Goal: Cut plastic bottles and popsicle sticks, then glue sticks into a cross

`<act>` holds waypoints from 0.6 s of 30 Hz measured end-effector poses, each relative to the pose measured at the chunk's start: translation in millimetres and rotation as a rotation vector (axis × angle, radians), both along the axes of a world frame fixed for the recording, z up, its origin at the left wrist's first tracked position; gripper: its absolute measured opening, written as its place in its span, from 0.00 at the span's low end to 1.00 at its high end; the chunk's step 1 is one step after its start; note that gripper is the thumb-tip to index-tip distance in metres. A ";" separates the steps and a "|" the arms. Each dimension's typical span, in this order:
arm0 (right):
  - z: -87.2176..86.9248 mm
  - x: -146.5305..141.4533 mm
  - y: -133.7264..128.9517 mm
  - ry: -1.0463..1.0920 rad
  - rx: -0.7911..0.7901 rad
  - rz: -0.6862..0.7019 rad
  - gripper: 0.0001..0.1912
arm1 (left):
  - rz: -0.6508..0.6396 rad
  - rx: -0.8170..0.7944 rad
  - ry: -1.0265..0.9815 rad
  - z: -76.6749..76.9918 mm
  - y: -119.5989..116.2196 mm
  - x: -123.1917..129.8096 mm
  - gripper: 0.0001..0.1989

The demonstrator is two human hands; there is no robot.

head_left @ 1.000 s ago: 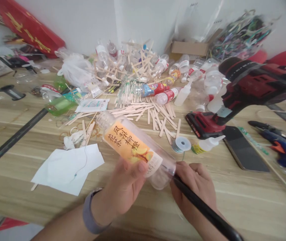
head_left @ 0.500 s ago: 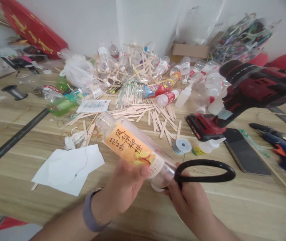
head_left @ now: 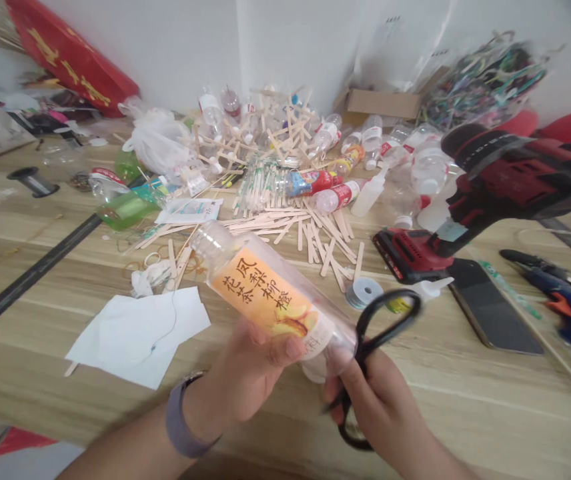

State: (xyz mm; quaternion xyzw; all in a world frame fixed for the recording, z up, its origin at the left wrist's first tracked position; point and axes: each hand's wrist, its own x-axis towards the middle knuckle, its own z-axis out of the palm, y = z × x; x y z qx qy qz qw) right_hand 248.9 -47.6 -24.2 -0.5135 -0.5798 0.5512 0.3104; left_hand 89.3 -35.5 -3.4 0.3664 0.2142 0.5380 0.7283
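Note:
A clear plastic bottle [head_left: 265,293] with an orange label lies tilted across the middle, its neck pointing up and left. My left hand [head_left: 260,360] is wrapped round its underside, thumb on the label. At the bottle's lower right end, my right hand [head_left: 375,393] is closed on black-handled scissors [head_left: 390,320], with the fingers close against the bottle's end. One handle loop sticks up above the hand and the other shows below it. Most of the blades are hidden behind the hand and bottle.
White paper [head_left: 140,340] lies to the left. Wooden sticks [head_left: 325,243] and plastic bottles spread across the back. On the right are a red cordless drill [head_left: 505,180], a phone [head_left: 495,307], a blue glue gun [head_left: 560,293] and a wire spool [head_left: 364,292].
The scissors have turned in my right hand: the upper loop has swung upward and the lower loop now shows below. My left hand still grips the bottle in nearly the same place.

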 end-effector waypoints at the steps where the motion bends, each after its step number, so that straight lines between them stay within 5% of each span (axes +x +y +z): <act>1: 0.8 -0.3 -1.5 0.000 -0.032 -0.003 0.33 | -0.009 -0.005 0.009 0.8 -0.1 -0.3 0.17; 11: 18.1 2.1 -0.2 0.226 -0.368 0.044 0.32 | -0.014 0.040 -0.028 -2.2 1.1 -6.2 0.18; 18: 2.3 3.7 2.6 0.617 -0.467 0.253 0.27 | 0.024 0.005 -0.034 3.0 2.3 -8.1 0.21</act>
